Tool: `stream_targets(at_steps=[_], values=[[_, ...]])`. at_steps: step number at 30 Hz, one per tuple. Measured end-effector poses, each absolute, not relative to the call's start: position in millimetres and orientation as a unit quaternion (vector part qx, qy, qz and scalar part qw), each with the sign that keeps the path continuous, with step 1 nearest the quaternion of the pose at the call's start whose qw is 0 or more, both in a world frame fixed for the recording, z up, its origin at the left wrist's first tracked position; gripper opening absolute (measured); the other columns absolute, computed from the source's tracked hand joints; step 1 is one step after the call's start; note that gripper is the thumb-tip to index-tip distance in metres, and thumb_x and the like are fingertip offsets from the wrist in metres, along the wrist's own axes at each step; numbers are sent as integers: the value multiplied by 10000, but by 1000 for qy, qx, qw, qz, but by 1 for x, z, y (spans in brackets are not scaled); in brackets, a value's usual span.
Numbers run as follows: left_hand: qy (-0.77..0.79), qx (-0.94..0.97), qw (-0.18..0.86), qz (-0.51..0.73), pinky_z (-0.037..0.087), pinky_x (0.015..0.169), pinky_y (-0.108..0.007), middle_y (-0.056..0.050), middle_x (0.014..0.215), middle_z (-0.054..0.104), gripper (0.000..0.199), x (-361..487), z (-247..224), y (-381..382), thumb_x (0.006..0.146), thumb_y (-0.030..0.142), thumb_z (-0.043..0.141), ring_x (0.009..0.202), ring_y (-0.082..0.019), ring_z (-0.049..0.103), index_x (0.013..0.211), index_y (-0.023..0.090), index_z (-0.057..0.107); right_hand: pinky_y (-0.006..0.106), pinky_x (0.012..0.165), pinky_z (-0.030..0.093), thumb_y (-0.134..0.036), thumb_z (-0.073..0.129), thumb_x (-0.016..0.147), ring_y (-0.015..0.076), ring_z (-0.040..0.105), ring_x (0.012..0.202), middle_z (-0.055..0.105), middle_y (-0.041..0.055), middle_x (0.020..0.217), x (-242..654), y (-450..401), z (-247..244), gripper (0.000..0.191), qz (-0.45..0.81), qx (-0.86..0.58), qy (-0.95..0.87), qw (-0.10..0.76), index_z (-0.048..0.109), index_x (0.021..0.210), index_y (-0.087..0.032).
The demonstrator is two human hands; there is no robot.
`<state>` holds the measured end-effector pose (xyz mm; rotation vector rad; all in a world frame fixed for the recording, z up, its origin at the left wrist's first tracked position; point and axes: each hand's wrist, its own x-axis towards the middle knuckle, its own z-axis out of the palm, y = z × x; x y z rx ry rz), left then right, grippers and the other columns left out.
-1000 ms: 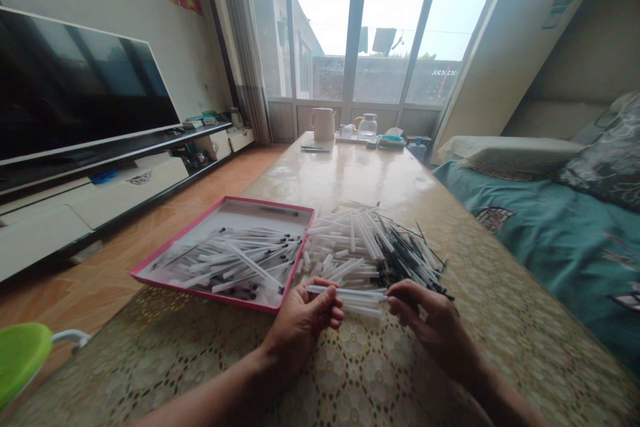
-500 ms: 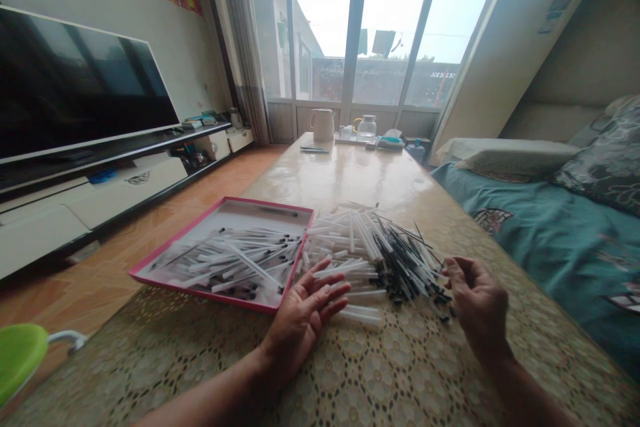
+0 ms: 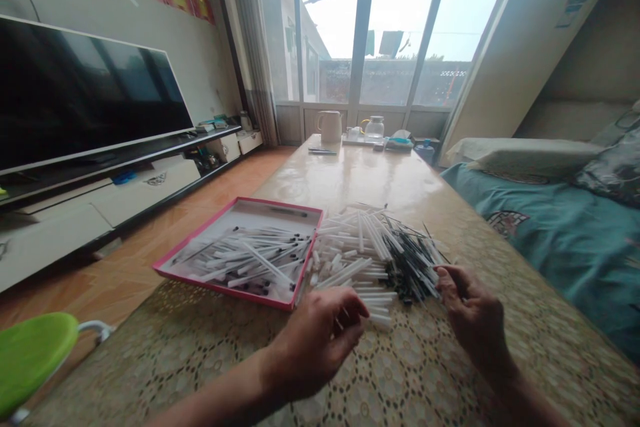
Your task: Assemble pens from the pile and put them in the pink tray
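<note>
A loose pile of white plastic pen tubes [image 3: 357, 250], mixed with thin black-tipped pen refills [image 3: 413, 267], lies on the near half of a long table [image 3: 360, 173]. The tubes point in many directions and cross one another. The refills are gathered mostly at the pile's right side. The left hand [image 3: 315, 347] is positioned over the near edge of the pile, just beside a few tubes, with its fingers half curled; a thin pale item may lie between the fingers, but its hold cannot be confirmed from this view. The right hand [image 3: 473, 310] is half open at the pile's right edge, with its thumb and fingertips [image 3: 443, 273] at or just beside the black-tipped refills; whether it has hold of one cannot be determined. To the left of the pile and nearly touching it is a pink-rimmed white tray [image 3: 280, 203] containing assembled pens [image 3: 250, 260] laid roughly parallel. A lace-patterned cloth [image 3: 400, 373] covers the table's near section. At the far end stand a white jug [image 3: 330, 127] and a glass kettle [image 3: 374, 128]. A television [image 3: 85, 93] stands on a low cabinet [image 3: 145, 190] at left, and a bed with a teal cover [image 3: 520, 240] lies at right.
</note>
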<state>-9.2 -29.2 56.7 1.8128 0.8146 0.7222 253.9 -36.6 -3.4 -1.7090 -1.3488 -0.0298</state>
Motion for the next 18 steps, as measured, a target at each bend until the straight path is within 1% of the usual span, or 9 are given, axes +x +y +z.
stream_targets(at_steps=[4, 6, 8, 10, 14, 18], values=[[307, 881, 306, 188, 395, 638, -278, -55, 836, 642, 192, -41, 82, -14, 746, 93, 568, 734, -196, 570, 869, 215, 649, 254, 569, 450, -440, 459, 874, 186, 616, 624, 669, 44, 711, 250, -40, -5, 322, -9, -677, -574, 461, 638, 893, -174], [353, 899, 205, 160, 378, 646, -280, -60, 866, 624, 207, -62, 84, 7, 752, 77, 515, 748, -202, 549, 846, 210, 643, 257, 570, 451, -442, 459, 875, 187, 613, 623, 667, 46, 710, 249, -41, -5, 320, -8, -671, -582, 459, 637, 891, -177], [407, 896, 112, 140, 357, 636, -279, -66, 835, 601, 239, -82, 81, 30, 743, 42, 458, 725, -201, 516, 804, 191, 635, 261, 572, 452, -440, 455, 879, 188, 612, 618, 663, 43, 693, 248, -41, -5, 321, -9, -667, -589, 457, 637, 890, -176], [444, 885, 38, 136, 346, 657, -289, -76, 811, 592, 262, -100, 77, 49, 754, 25, 418, 745, -212, 494, 781, 174, 631, 261, 568, 453, -438, 452, 883, 185, 611, 608, 658, 37, 680, 248, -41, -6, 324, -5, -664, -594, 454, 637, 897, -174], [454, 886, -24, 91, 345, 718, -310, -90, 862, 614, 236, -121, 71, 66, 772, 35, 436, 807, -223, 501, 820, 167, 626, 255, 556, 453, -430, 454, 884, 180, 611, 604, 657, 31, 683, 249, -41, -7, 314, 4, -663, -597, 452, 633, 907, -173], [431, 898, -61, 63, 345, 741, -319, -74, 804, 613, 191, -126, 71, 67, 805, 76, 446, 799, -215, 515, 754, 176, 600, 252, 527, 449, -426, 458, 886, 173, 599, 570, 642, 26, 656, 248, -42, -5, 301, 17, -661, -598, 454, 625, 912, -177]])
